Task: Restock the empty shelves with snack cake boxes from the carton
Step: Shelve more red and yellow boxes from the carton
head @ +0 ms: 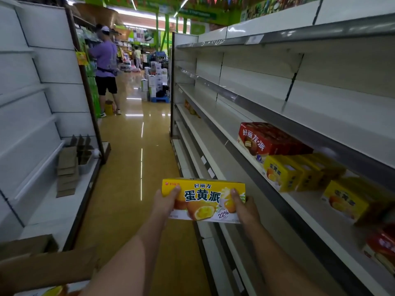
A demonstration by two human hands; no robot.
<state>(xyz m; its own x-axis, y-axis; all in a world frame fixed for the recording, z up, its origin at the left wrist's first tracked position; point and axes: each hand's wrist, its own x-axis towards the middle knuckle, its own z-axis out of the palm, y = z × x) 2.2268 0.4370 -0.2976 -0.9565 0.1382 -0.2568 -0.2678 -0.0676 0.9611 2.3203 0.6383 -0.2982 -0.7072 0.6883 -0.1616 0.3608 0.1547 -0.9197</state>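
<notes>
I hold a yellow snack cake box (203, 197) flat in front of me over the aisle. My left hand (165, 200) grips its left end and my right hand (242, 207) grips its right end, thumbs on top. The brown carton (42, 268) sits at the lower left with a flap up; a bit of yellow shows inside. On the right-hand shelf (303, 212) stand a red snack cake box (269, 139), yellow boxes (297, 170) beside it, another yellow box (350, 199), and a red box (382, 246) at the frame's edge.
White shelving lines both sides of the yellow-floored aisle. Folded cardboard pieces (67, 169) lie on the low left shelf. A person in a purple shirt (105, 67) stands far down on the left. Stacked goods on a pallet (155, 82) stand at the aisle's end.
</notes>
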